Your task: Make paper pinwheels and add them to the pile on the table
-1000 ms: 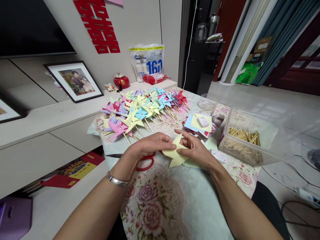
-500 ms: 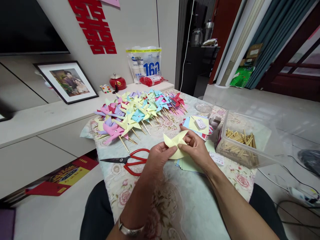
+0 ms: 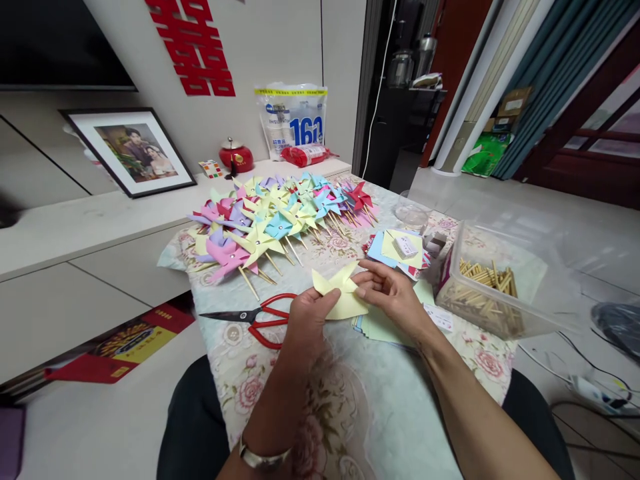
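Both my hands hold a pale yellow paper pinwheel shape (image 3: 340,293) just above the table. My left hand (image 3: 307,313) pinches its lower left edge. My right hand (image 3: 393,293) pinches the folded points at its centre. Red-handled scissors (image 3: 260,317) lie on the cloth just left of my left hand. Under my right hand lies a stack of pale green and blue paper squares (image 3: 380,328).
A heap of finished coloured pinwheels on sticks (image 3: 280,217) covers the far part of the flowered tablecloth (image 3: 350,413). A stack of coloured paper (image 3: 397,250) and a clear plastic box of wooden sticks (image 3: 493,287) sit to the right. A framed photo (image 3: 127,152) leans on the left shelf.
My left arm has swung in from the left to come from below. The yellow paper has been lifted and turned slightly, and the scissors are now uncovered.
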Demonstrator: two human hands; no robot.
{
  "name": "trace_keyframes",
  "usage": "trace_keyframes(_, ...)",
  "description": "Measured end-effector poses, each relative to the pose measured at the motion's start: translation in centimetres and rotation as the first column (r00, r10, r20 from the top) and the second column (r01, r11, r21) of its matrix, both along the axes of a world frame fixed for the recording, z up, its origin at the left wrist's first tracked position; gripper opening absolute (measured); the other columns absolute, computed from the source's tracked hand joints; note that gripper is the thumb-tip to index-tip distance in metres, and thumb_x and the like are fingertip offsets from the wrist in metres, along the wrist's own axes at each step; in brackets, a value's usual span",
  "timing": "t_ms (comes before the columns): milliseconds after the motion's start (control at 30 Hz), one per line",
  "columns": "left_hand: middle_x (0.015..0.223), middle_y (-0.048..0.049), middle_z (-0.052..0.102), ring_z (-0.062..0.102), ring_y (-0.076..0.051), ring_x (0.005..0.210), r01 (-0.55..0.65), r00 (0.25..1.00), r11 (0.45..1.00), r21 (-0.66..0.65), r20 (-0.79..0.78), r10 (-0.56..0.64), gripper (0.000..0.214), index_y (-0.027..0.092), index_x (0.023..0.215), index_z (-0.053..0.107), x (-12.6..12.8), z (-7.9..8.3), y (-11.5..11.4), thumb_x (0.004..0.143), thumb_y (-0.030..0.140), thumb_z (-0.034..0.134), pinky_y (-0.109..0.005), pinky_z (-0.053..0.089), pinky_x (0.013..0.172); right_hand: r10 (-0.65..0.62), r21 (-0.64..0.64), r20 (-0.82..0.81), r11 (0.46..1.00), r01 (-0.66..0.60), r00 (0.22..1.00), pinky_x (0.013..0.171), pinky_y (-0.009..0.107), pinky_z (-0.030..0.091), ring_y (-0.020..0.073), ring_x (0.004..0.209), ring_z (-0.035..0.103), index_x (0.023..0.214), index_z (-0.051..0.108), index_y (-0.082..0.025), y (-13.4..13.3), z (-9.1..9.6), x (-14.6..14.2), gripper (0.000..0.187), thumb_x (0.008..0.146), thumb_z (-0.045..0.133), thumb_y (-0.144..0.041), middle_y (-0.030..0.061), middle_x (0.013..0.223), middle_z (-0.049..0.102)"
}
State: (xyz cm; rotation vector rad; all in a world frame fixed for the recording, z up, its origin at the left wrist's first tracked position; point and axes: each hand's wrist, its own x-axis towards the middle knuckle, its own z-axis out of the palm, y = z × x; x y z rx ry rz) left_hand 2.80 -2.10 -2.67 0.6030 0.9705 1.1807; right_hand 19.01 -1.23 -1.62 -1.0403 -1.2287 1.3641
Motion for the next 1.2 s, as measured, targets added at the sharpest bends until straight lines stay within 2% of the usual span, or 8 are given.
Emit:
trace_keyframes(133,0.082,-0.0077,0.077,0.072,-0.025,0.083,0.048,0.998,0.999,0.010,0.042,-0.049,0.025,0.015,0.081,0.073,-1.2,0.3,0.2,0.065,0.033,0.081,-0.030,0.053,0.070,-0.005,0.097,0.066,0.995,-0.001,0.998,0.089,0.038,0.051,0.0209,0.102,0.063,0.115,0.072,-0.026,-0.1,0.0,0.2,0.044,0.072,0.081,-0.026,0.0066,0.118,0.069)
trace_keyframes(300,0.088,-0.0064,0.077,0.070,-0.023,0.085,0.075,0.993,0.997,0.031,0.087,-0.078,0.027,0.018,0.088,0.074,-2.0,0.0,0.3,0.068,0.035,0.080,-0.030,0.053,0.070,0.072,0.193,0.115,0.977,-0.093,0.991,0.099,0.039,0.048,0.0245,0.122,0.058,0.101,0.079,-0.030,-0.5,0.5,0.2,0.022,0.080,0.076,-0.027,0.0040,0.128,0.068)
trace_keyframes(500,0.088,-0.0075,0.077,0.070,-0.025,0.085,0.099,0.988,0.993,0.065,0.115,-0.106,0.025,0.017,0.088,0.074,-2.0,0.2,0.1,0.070,0.034,0.078,-0.032,0.052,0.071,0.120,0.072,0.143,0.989,-0.131,0.982,0.088,0.038,0.052,0.0218,0.097,0.067,0.108,0.078,-0.029,-0.6,0.5,0.1,0.026,0.083,0.074,-0.034,0.0034,0.108,0.076)
trace_keyframes(733,0.082,-0.0053,0.074,0.064,-0.020,0.071,0.080,0.997,0.996,0.041,-0.015,-0.080,0.029,0.017,0.089,0.072,-2.1,-0.1,0.1,0.069,0.037,0.077,-0.028,0.047,0.061,0.137,0.044,0.208,0.988,-0.149,0.969,0.079,0.035,0.051,0.0198,0.087,0.066,0.106,0.078,-0.028,-0.8,0.6,0.1,0.023,0.084,0.071,-0.030,0.0026,0.098,0.075)
trace_keyframes(800,0.077,-0.0034,0.071,0.060,-0.017,0.065,0.069,0.998,0.997,0.028,-0.015,-0.068,0.028,0.017,0.087,0.071,-2.1,-0.3,0.2,0.068,0.037,0.078,-0.026,0.044,0.056,0.143,0.068,0.211,0.985,-0.160,0.967,0.080,0.035,0.050,0.0202,0.090,0.065,0.107,0.078,-0.029,-0.7,0.6,0.1,0.024,0.084,0.071,-0.027,0.0028,0.101,0.074)
trace_keyframes(1000,0.071,-0.0010,0.068,0.054,-0.012,0.058,0.065,0.998,0.998,0.026,-0.003,-0.065,0.028,0.015,0.083,0.072,-2.0,-0.4,0.3,0.066,0.036,0.080,-0.022,0.040,0.050,0.178,0.220,0.250,0.947,-0.235,0.952,0.089,0.037,0.049,0.0240,0.112,0.061,0.101,0.080,-0.030,-0.5,0.4,0.3,0.022,0.082,0.072,-0.022,0.0054,0.133,0.061)
trace_keyframes(1100,0.072,-0.0019,0.070,0.054,-0.012,0.057,0.043,0.999,0.999,0.023,-0.031,-0.043,0.030,0.014,0.086,0.073,-1.8,-0.3,0.2,0.065,0.034,0.080,-0.022,0.040,0.050,0.181,0.259,0.282,0.931,-0.256,0.942,0.106,0.040,0.040,0.0255,0.127,0.053,0.098,0.080,-0.030,-0.5,0.4,0.3,0.016,0.083,0.074,-0.026,0.0050,0.136,0.058)
trace_keyframes(1200,0.070,-0.0025,0.071,0.054,-0.011,0.054,0.024,0.998,0.999,0.027,-0.066,-0.022,0.032,0.011,0.087,0.074,-1.6,-0.4,0.2,0.064,0.032,0.081,-0.022,0.040,0.048,0.162,0.271,0.322,0.928,-0.254,0.933,0.110,0.041,0.035,0.0245,0.125,0.055,0.092,0.080,-0.028,-0.5,0.4,0.2,0.010,0.085,0.074,-0.030,0.0052,0.133,0.058)
